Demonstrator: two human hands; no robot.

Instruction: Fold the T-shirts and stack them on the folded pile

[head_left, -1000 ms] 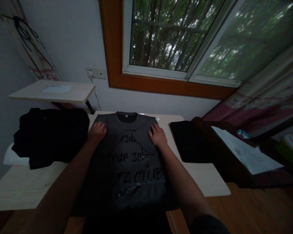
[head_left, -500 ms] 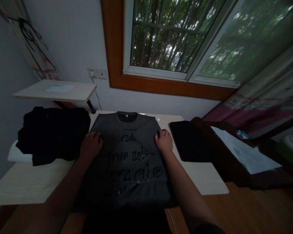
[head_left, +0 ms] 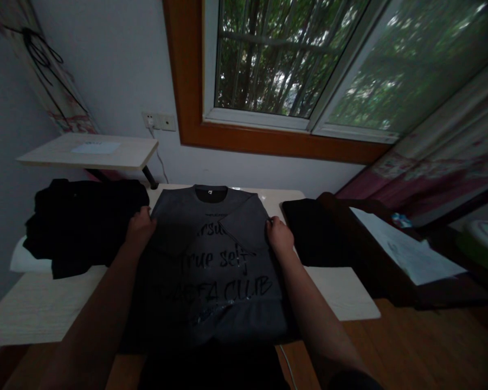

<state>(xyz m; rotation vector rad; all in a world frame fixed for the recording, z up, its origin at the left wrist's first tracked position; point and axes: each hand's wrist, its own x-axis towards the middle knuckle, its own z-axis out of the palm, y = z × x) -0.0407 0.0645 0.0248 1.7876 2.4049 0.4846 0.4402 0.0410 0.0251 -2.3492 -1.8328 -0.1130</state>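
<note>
A dark grey T-shirt (head_left: 211, 260) with black lettering lies front up on the table, collar toward the wall and sleeves folded in over the chest. My left hand (head_left: 140, 230) is closed at its left side edge, below the shoulder. On the opposite edge, my right hand (head_left: 280, 235) pinches the cloth, thumb and fingers together. The shirt's lower end reaches the table's near edge, close to my body, in deep shadow.
A heap of black clothing (head_left: 85, 222) lies left, below a small raised shelf (head_left: 117, 157) with paper on it. Right of the shirt sits a folded black garment (head_left: 315, 233) on the pale table (head_left: 341, 292). Beyond it, a white sheet (head_left: 406, 249) rests on a dark surface.
Both hands have moved outward from lying on the shirt's front to its side edges, and their fingers have closed there. The shirt stays in nearly the same place.
</note>
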